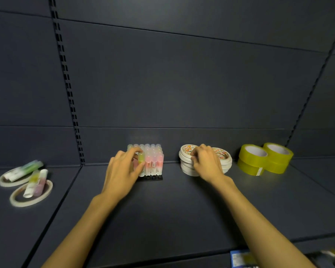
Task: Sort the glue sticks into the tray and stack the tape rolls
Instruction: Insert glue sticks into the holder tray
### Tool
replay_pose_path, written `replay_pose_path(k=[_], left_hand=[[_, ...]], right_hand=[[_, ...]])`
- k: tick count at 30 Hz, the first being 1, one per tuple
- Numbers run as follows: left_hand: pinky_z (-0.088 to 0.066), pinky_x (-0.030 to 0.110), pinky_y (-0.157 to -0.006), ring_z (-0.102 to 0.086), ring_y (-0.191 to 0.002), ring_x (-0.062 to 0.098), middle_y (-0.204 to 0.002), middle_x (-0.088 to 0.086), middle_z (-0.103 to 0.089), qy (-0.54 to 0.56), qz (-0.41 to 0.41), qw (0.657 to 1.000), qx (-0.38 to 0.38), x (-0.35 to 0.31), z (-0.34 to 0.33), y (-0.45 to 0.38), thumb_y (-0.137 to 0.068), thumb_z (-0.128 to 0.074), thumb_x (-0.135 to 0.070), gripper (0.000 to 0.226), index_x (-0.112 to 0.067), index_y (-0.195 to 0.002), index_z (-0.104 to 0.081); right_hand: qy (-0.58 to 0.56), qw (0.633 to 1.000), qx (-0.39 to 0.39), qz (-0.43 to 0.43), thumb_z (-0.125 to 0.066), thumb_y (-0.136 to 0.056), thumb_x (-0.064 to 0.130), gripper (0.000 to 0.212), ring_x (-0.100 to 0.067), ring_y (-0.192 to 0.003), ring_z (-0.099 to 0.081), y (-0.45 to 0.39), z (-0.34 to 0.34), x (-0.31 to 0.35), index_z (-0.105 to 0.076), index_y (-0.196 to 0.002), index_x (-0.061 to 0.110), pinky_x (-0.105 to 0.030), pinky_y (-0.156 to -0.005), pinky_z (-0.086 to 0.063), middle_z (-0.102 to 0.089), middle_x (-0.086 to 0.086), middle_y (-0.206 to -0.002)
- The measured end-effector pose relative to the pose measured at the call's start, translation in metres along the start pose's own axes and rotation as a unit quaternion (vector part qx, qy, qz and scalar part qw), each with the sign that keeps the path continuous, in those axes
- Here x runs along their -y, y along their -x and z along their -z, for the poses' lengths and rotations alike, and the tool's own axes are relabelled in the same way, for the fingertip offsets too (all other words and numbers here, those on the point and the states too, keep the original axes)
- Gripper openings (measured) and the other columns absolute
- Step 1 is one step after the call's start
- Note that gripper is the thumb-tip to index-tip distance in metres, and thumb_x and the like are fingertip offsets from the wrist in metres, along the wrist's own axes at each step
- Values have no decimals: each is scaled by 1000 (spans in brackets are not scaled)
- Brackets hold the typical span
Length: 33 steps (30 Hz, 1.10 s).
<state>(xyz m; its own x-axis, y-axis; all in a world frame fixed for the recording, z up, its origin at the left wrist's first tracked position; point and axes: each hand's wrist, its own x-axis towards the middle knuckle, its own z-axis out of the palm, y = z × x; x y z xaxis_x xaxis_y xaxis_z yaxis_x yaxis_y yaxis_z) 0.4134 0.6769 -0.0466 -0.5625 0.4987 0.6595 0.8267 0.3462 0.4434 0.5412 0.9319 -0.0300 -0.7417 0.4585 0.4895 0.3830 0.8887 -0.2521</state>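
Note:
A black tray (153, 178) at the shelf's middle holds several upright glue sticks (153, 161) in pastel colours. My left hand (122, 171) pinches a yellow-green glue stick (141, 157) at the tray's front left. To the right stand stacks of thin white tape rolls (186, 165); my right hand (207, 161) rests on top of them, fingers curled on the top roll. Far left, two thin white tape rolls (30, 194) lie flat with loose glue sticks (36, 182) lying across them.
Four yellow-green wide tape rolls (265, 158) stand in two stacks of two at the right. The dark shelf back wall is close behind everything. A blue price label (240, 258) sits at the shelf's front edge.

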Motion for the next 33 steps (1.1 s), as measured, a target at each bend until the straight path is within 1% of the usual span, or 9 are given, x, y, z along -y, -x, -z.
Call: replay_pose_path(k=[5, 9, 13, 17, 21, 24, 26, 29, 33], left_hand=[[-27, 26, -84, -42, -89, 7, -77, -19, -59, -62, -10, 998, -18, 6, -3, -3, -91, -67, -37, 28, -31, -115, -54], [-25, 25, -83, -39, -88, 6, -77, -18, -58, -95, -20, 995, -14, 11, -3, -4, -89, -69, -37, 28, -29, -113, -56], [-25, 25, -81, -38, -89, 6, -81, -18, -57, -104, -29, 994, -5, 14, -3, -3, -90, -69, -36, 25, -29, -111, -57], [-28, 28, -78, -45, -93, 14, -91, -15, -57, -137, -48, 989, 0, 20, -6, 0, -89, -70, -34, 22, -26, -106, -59], [-35, 33, -76, -50, -96, 23, -109, -2, -57, -180, -61, 981, -29, 29, -8, 0, -88, -72, -32, 20, -20, -102, -65], [-32, 33, -75, -50, -96, 22, -110, -2, -58, -176, -57, 982, -47, 29, -8, -3, -89, -64, -35, 18, -18, -94, -65], [-32, 32, -75, -51, -96, 21, -108, -4, -60, -166, -49, 984, -41, 28, -9, -3, -86, -58, -38, 22, -18, -92, -65], [-33, 33, -76, -52, -96, 19, -104, -9, -62, -164, -33, 985, -29, 26, -9, 0, -81, -53, -41, 27, -20, -93, -65], [-29, 32, -79, -51, -101, 18, -107, -11, -63, -175, -6, 984, 5, 19, -4, 0, -81, -54, -38, 25, -22, -97, -64]], right_hand=[[-21, 1000, -13, 0, -57, -88, 13, 19, -27, -100, -55, 2, -5, -5, -67, -104, 11, -39, -82, -47, -58, -6, -107], [-103, 991, -70, 42, -59, -87, 10, 17, -19, -92, -55, 11, -8, 8, -66, -101, 14, -32, -74, -44, -50, 5, -101], [-159, 982, -54, 87, -58, -86, 7, 17, -7, -82, -49, 23, -22, 31, -66, -95, 18, -23, -72, -38, -53, 8, -96], [-176, 980, -23, 92, -57, -86, 8, 15, -8, -83, -50, 31, -36, 38, -65, -94, 18, -26, -72, -41, -53, 7, -93], [-176, 980, -13, 89, -59, -88, 9, 13, -7, -83, -51, 34, -39, 41, -66, -95, 18, -23, -70, -40, -54, 7, -94], [-177, 980, -13, 94, -59, -89, 11, 11, -7, -82, -52, 35, -39, 42, -66, -94, 18, -26, -70, -46, -55, 6, -94], [-179, 979, -16, 97, -60, -89, 12, 11, -6, -81, -51, 36, -38, 44, -66, -95, 18, -24, -69, -45, -54, 7, -93], [-185, 977, -22, 102, -60, -88, 12, 10, -7, -79, -51, 39, -36, 50, -66, -94, 18, -24, -68, -44, -53, 7, -91], [-196, 974, -20, 112, -60, -88, 14, 10, -9, -78, -51, 44, -35, 58, -66, -94, 18, -27, -68, -45, -50, 9, -90]])
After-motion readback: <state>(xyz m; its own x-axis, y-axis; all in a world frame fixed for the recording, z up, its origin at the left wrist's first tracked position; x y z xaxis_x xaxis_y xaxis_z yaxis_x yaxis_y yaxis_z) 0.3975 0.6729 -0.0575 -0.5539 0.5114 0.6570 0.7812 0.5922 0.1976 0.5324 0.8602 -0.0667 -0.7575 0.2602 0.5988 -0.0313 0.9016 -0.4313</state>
